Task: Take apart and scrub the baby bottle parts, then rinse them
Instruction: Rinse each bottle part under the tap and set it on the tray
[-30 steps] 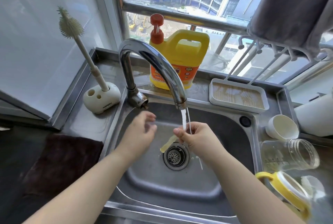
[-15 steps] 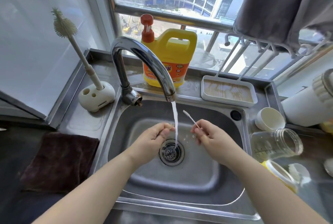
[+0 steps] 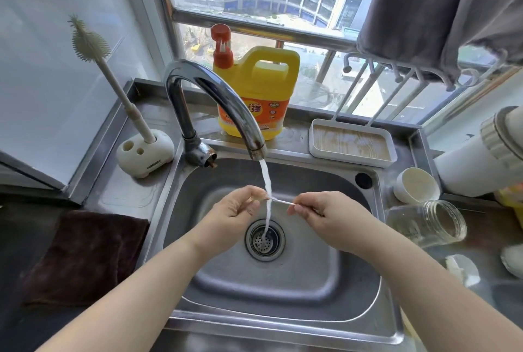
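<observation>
I'm looking down on a stainless steel sink set into a steel counter under a window, with tower blocks outside and a grey cloth draped over the rail at upper right. The tap runs, its stream falling straight onto the drain strainer. On the back ledge I see a yellow detergent jug with a red pump, and beside it a white tray with a wood-grain base. On the left, a bottle brush stands in its white holder, with a dark cloth lying nearer me. On the right, the clear bottle lies on its side, mouth open, beside a small white cup. Over the basin, my left hand and right hand each pinch one end of a thin straw between thumb and fingertips, holding it across the stream.
</observation>
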`<state>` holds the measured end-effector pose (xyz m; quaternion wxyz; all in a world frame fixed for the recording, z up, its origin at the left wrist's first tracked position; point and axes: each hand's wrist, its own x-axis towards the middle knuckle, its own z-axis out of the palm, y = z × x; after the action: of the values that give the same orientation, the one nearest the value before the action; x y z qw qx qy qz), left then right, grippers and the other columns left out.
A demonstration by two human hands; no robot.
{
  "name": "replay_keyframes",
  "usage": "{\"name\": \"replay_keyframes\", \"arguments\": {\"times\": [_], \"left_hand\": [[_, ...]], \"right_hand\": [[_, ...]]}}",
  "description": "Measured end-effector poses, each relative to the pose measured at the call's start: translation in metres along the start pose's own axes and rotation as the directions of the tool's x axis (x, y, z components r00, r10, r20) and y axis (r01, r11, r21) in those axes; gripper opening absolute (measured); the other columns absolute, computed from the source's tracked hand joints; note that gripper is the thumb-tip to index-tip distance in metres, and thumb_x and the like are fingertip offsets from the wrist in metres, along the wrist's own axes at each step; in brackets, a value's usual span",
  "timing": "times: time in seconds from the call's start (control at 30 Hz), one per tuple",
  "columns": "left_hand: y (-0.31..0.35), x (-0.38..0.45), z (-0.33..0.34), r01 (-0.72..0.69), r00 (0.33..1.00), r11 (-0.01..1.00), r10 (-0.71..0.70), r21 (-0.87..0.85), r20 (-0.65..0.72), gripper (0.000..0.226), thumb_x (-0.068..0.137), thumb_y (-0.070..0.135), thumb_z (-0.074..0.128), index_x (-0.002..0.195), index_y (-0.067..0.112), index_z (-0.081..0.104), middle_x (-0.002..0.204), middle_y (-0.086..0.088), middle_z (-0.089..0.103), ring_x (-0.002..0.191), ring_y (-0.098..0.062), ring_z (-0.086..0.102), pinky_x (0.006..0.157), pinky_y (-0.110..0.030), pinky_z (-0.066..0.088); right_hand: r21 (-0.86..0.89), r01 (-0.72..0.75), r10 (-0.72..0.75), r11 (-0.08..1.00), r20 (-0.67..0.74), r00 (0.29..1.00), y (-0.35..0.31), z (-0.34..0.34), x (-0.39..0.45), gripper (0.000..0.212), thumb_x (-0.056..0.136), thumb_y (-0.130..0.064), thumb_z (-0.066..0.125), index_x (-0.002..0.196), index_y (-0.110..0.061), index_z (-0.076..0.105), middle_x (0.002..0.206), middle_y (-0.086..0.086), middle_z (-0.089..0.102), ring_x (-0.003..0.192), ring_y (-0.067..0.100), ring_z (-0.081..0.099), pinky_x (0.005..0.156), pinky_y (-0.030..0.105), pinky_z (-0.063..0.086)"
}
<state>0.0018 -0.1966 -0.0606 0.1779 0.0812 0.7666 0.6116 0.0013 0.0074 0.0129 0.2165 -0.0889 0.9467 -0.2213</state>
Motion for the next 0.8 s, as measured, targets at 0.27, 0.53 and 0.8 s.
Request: {"name": "replay_keyframes", "arguments": {"times": [0.27, 0.53, 0.8], "left_hand": [[0.005, 0.004, 0.002, -0.086, 0.996, 0.944, 0.084, 0.317, 0.019, 0.013, 0.089, 0.045, 0.046, 0.092, 0.037, 0.056, 0.081, 0.011, 0.059, 0.081, -0.005, 0.053, 0.086, -0.037, 0.041], [0.011, 0.006, 0.004, 0.032, 0.999, 0.985, -0.037, 0.170, 0.028, 0.024, 0.099, 0.021, 0.045, 0.080, 0.020, 0.060, 0.068, 0.014, 0.056, 0.062, 0.003, 0.049, 0.062, -0.014, 0.037], [0.017, 0.007, 0.005, 0.118, 0.993, 0.991, -0.117, 0.063, -0.016, 0.011, 0.092, 0.013, 0.057, 0.089, 0.017, 0.067, 0.080, 0.010, 0.066, 0.072, 0.007, 0.056, 0.074, -0.011, 0.044]], "right_hand": [[-0.095, 0.077, -0.077, 0.992, 0.008, 0.997, -0.017, -0.003, 0.017, 0.020, 0.095, -0.030, 0.051, 0.095, -0.017, 0.066, 0.072, -0.008, 0.054, 0.072, 0.014, 0.050, 0.068, 0.028, 0.044], [-0.254, 0.128, -0.163, 0.959, -0.121, 0.979, -0.015, 0.001, 0.022, 0.012, 0.094, -0.030, 0.048, 0.094, -0.025, 0.059, 0.097, -0.008, 0.062, 0.092, 0.018, 0.055, 0.070, 0.028, 0.037], [-0.156, 0.161, -0.184, 0.975, -0.152, 0.971, -0.010, -0.001, 0.024, 0.005, 0.088, -0.019, 0.058, 0.088, -0.018, 0.062, 0.088, -0.006, 0.060, 0.084, 0.018, 0.056, 0.073, 0.034, 0.046]]}}
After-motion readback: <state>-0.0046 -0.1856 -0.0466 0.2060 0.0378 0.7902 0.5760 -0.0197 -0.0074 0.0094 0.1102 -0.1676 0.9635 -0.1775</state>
